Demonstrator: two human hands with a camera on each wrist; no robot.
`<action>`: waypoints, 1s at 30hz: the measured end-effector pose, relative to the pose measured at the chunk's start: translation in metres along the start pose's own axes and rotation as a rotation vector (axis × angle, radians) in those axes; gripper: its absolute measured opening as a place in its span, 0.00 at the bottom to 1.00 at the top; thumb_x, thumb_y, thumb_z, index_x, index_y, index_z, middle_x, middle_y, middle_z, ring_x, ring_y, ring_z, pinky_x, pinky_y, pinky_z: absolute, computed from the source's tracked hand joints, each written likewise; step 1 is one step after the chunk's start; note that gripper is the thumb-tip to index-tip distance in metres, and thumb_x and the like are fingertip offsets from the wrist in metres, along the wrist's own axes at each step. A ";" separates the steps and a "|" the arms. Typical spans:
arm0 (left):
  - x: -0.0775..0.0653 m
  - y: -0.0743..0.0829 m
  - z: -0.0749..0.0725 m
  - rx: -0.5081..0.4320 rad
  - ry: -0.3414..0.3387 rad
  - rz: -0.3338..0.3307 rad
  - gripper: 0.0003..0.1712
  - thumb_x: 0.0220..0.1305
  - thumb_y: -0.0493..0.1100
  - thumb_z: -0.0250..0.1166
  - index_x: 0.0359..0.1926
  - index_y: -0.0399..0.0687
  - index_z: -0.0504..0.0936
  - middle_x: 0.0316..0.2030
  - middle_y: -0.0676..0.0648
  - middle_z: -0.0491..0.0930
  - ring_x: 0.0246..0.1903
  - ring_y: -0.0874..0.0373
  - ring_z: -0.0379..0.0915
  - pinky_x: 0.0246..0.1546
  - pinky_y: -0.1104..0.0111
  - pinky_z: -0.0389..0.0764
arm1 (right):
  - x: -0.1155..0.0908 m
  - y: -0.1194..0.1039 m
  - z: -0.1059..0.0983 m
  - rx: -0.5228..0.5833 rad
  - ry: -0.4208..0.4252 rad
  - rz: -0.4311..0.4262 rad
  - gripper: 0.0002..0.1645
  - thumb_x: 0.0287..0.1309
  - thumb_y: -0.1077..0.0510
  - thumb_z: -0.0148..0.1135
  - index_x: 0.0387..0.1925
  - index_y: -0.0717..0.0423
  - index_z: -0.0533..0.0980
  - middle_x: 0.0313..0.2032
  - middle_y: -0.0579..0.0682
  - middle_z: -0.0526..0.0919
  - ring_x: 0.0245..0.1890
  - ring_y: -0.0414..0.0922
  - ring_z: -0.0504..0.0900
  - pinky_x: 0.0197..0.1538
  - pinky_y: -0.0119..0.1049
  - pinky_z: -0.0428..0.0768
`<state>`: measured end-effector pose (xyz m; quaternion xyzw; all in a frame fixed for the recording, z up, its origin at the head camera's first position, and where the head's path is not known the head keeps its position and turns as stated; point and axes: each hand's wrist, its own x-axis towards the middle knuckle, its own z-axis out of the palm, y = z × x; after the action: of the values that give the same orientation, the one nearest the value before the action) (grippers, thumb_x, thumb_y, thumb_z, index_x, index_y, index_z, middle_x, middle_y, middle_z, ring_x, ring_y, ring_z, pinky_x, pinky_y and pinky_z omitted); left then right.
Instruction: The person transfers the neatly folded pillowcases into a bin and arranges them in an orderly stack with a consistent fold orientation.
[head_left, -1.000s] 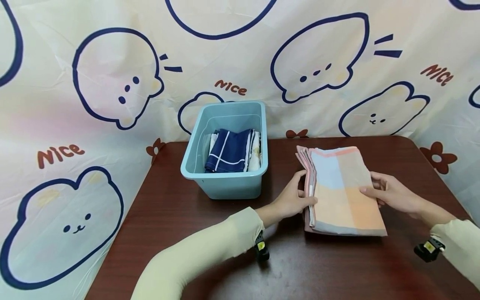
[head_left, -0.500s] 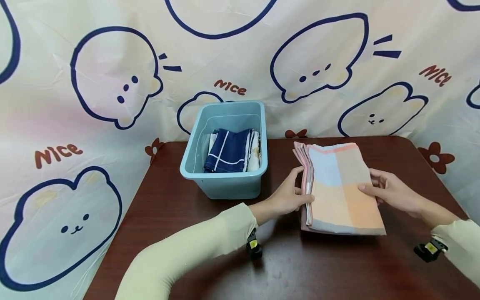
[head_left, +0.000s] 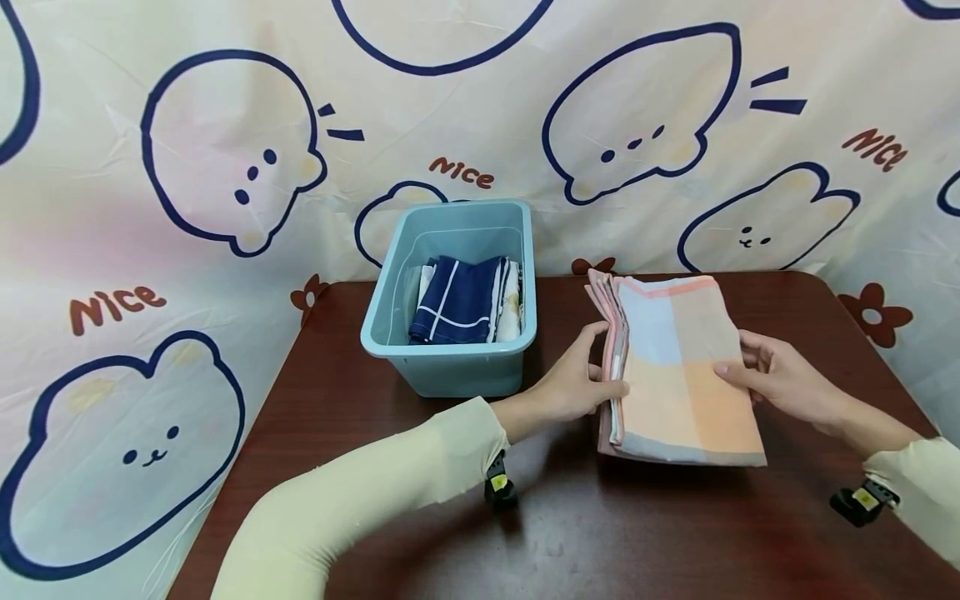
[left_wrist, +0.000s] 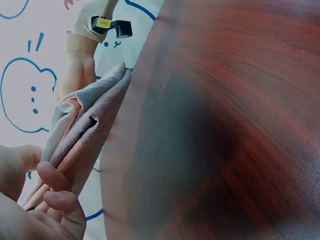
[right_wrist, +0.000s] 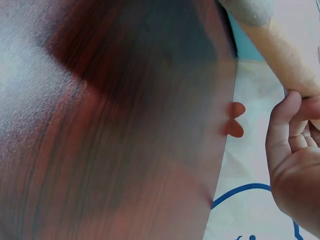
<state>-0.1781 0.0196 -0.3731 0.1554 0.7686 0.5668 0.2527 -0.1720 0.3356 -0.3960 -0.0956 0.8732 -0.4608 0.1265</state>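
Note:
Both hands hold a folded plaid cloth (head_left: pixel 678 367) in pale blue, peach, orange and grey, at the right of the head view. My left hand (head_left: pixel 573 375) pinches its layered left edge, thumb on top and fingers underneath. On the opposite edge, the thumb of my right hand (head_left: pixel 780 379) presses on top while the other fingers go behind. The stacked folds of the cloth (left_wrist: pixel 85 117) show side-on in the left wrist view, raised over the table. In the right wrist view, the right hand (right_wrist: pixel 300 160) grips the cloth's peach underside (right_wrist: pixel 285 62).
A light blue plastic bin (head_left: pixel 457 371) stands left of the cloth on the dark reddish wooden table (head_left: pixel 360 433). Inside lie a folded navy cloth (head_left: pixel 459 300) with white lines and a whitish patterned cloth (head_left: pixel 510 308). A printed curtain (head_left: pixel 480 108) hangs behind the table.
Both hands have raised the plaid cloth slightly, and it has shifted a little left and away from me. The grip and the bin look the same.

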 end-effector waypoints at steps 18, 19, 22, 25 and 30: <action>-0.012 0.025 -0.018 0.008 -0.009 0.043 0.48 0.68 0.40 0.66 0.78 0.66 0.48 0.27 0.47 0.82 0.19 0.59 0.71 0.21 0.70 0.73 | 0.002 -0.031 0.000 0.026 0.040 -0.132 0.35 0.73 0.56 0.57 0.73 0.66 0.58 0.42 0.33 0.86 0.31 0.42 0.87 0.31 0.39 0.85; -0.012 0.025 -0.020 0.008 -0.007 0.043 0.48 0.68 0.40 0.66 0.78 0.67 0.48 0.26 0.47 0.82 0.18 0.58 0.70 0.20 0.71 0.72 | 0.001 -0.033 0.000 0.026 0.044 -0.131 0.34 0.73 0.56 0.57 0.73 0.65 0.58 0.42 0.33 0.86 0.31 0.42 0.86 0.30 0.39 0.85; -0.015 0.028 -0.023 0.011 -0.003 0.046 0.48 0.68 0.40 0.66 0.78 0.66 0.48 0.27 0.47 0.82 0.19 0.57 0.71 0.20 0.70 0.72 | 0.001 -0.038 0.001 0.026 0.056 -0.123 0.33 0.73 0.56 0.57 0.73 0.61 0.60 0.42 0.34 0.87 0.29 0.44 0.85 0.29 0.38 0.83; -0.017 0.030 -0.026 0.004 -0.005 0.055 0.48 0.68 0.39 0.67 0.78 0.66 0.48 0.30 0.45 0.84 0.21 0.57 0.73 0.22 0.69 0.73 | 0.002 -0.044 0.001 0.044 0.066 -0.108 0.32 0.73 0.57 0.57 0.73 0.58 0.61 0.41 0.35 0.88 0.28 0.45 0.84 0.28 0.39 0.82; -0.021 0.032 -0.034 0.012 -0.004 0.067 0.48 0.68 0.39 0.66 0.78 0.64 0.47 0.32 0.43 0.85 0.19 0.56 0.71 0.22 0.69 0.73 | 0.006 -0.051 0.001 0.057 0.050 -0.132 0.34 0.73 0.57 0.57 0.75 0.58 0.59 0.42 0.34 0.87 0.28 0.45 0.85 0.29 0.37 0.82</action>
<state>-0.1815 -0.0080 -0.3301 0.1839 0.7659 0.5700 0.2340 -0.1752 0.3047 -0.3552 -0.1377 0.8544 -0.4952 0.0768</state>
